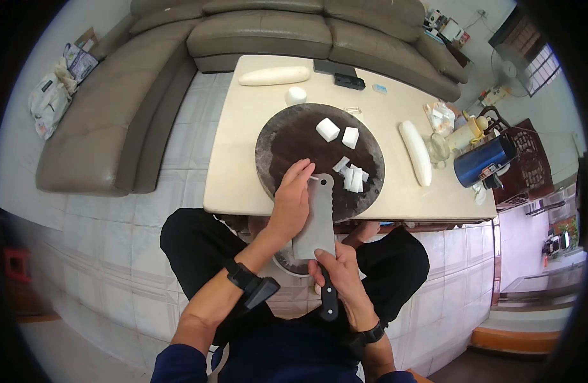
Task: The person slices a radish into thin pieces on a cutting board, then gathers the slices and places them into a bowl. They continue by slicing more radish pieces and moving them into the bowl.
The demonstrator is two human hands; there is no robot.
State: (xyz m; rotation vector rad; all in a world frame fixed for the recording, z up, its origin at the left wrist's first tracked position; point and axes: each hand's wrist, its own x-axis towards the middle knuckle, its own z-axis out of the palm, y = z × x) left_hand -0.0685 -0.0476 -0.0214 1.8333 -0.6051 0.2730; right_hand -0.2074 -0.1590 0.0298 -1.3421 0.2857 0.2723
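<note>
Here, at the lower centre, the right hand (340, 271) grips the cleaver (319, 220). The left hand's fingers (298, 173) lie nearly straight and close together beside its blade.

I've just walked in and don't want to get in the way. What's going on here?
Someone is seated at a low table, cutting something white on a round dark board. Their right hand grips a cleaver, and their left hand is close beside its blade. Two chunky pieces and a cluster of smaller ones lie on the board. Two long white lengths lie off it, one beyond it, one to its right.
</note>
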